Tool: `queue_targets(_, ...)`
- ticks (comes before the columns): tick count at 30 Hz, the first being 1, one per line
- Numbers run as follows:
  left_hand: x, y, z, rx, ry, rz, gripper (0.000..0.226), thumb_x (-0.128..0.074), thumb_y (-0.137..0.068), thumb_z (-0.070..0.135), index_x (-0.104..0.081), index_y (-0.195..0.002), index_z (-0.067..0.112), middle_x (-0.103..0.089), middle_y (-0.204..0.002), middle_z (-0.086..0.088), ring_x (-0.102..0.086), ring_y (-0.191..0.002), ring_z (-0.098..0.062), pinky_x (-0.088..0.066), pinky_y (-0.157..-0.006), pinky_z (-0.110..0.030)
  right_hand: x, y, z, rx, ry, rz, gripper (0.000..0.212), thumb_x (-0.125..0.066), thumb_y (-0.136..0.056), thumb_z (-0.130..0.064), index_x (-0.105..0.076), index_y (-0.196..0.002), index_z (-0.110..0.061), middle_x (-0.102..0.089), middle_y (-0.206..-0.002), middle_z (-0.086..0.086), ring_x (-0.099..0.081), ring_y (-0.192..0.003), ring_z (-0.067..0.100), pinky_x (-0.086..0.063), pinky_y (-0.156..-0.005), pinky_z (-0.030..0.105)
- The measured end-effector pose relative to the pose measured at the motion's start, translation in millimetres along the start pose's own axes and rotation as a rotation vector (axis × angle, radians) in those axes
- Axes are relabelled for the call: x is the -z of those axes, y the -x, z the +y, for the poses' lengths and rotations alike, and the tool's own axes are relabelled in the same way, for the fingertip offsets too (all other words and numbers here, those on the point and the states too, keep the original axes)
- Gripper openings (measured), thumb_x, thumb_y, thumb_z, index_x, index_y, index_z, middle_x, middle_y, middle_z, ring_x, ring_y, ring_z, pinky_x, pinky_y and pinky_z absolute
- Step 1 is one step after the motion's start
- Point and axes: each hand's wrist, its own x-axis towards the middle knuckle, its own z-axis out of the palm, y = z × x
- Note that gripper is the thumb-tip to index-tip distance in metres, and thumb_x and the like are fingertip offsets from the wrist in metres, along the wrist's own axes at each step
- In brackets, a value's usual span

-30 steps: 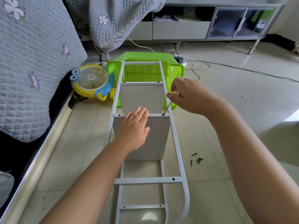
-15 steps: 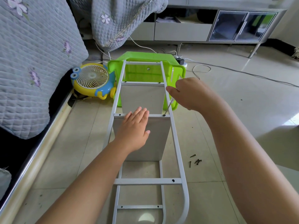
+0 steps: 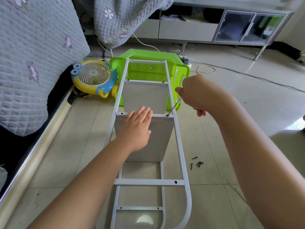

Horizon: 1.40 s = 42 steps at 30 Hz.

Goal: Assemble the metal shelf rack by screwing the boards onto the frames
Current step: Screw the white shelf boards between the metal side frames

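Observation:
A white metal frame (image 3: 179,146) lies flat across the floor, its far end propped on a green plastic stool (image 3: 148,70). Two grey boards hang under its crossbars: a far board (image 3: 145,98) and a near board (image 3: 158,139). My left hand (image 3: 137,128) presses flat on the near board, fingers straight and reaching the crossbar. My right hand (image 3: 196,95) grips a screwdriver (image 3: 173,108), most of its handle hidden in my fist. Its tip sits in the right-hand screw hole of that crossbar. Several dark screws (image 3: 197,162) lie on the tiles right of the frame.
A quilt-covered bed (image 3: 33,63) runs along the left. A yellow and blue toy-shaped fan (image 3: 94,78) stands beside the stool. A low cabinet (image 3: 231,27) lines the far wall, with cables (image 3: 206,70) and a power strip on the floor before it.
My right hand has turned on the screwdriver, rolling over so the thumb now points down. The left hand and the frame have stayed in place.

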Motion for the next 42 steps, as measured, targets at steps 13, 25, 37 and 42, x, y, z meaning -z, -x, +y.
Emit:
queue_targets(13,8.8,-5.6,-0.4,0.009,0.059,-0.124,0.057,-0.023,-0.1,0.014,0.008,-0.148,0.013,0.015,-0.156,0.002,0.016,-0.143,-0.013,0.011,-0.114,-0.031,21.9,-8.5,-33.3,0.272,0.629,-0.161,0.026,-0.043,-0.095,-0.018,-0.049,-0.073,-0.007,-0.038,-0.063,-0.001,-0.045,-0.073,0.021,-0.038,-0.06,0.025)
queue_targets(25,9.9,-7.7,0.7,0.031,0.059,-0.175,0.064,-0.027,-0.096,0.008,0.01,-0.148,0.013,0.017,-0.155,0.002,0.018,-0.143,-0.014,0.01,-0.114,-0.032,26.3,-19.4,-35.1,0.278,0.602,-0.283,0.032,-0.045,-0.096,-0.03,-0.06,-0.106,-0.004,-0.065,-0.093,0.006,-0.058,-0.098,0.025,-0.045,-0.079,0.029)
queue_targets(37,16.9,-7.2,1.9,0.014,0.034,-0.209,0.061,-0.023,-0.097,0.008,0.012,-0.147,0.011,0.018,-0.155,0.0,0.018,-0.142,-0.015,0.009,-0.115,-0.033,19.4,-37.5,-33.3,-0.049,0.406,-0.469,0.037,-0.029,-0.095,-0.004,-0.053,-0.066,-0.001,-0.039,-0.057,0.005,-0.027,-0.038,0.011,-0.02,-0.03,0.009)
queue_targets(42,15.2,-4.8,5.6,0.055,-0.031,-0.215,0.062,-0.024,-0.099,0.014,0.015,-0.147,0.011,0.019,-0.155,-0.002,0.018,-0.143,-0.017,0.008,-0.115,-0.034,22.3,-34.9,-10.6,-0.066,0.273,-0.381,0.042,-0.035,-0.099,-0.02,-0.055,-0.065,-0.004,-0.035,-0.054,0.004,-0.031,-0.035,0.013,-0.022,-0.026,0.009)
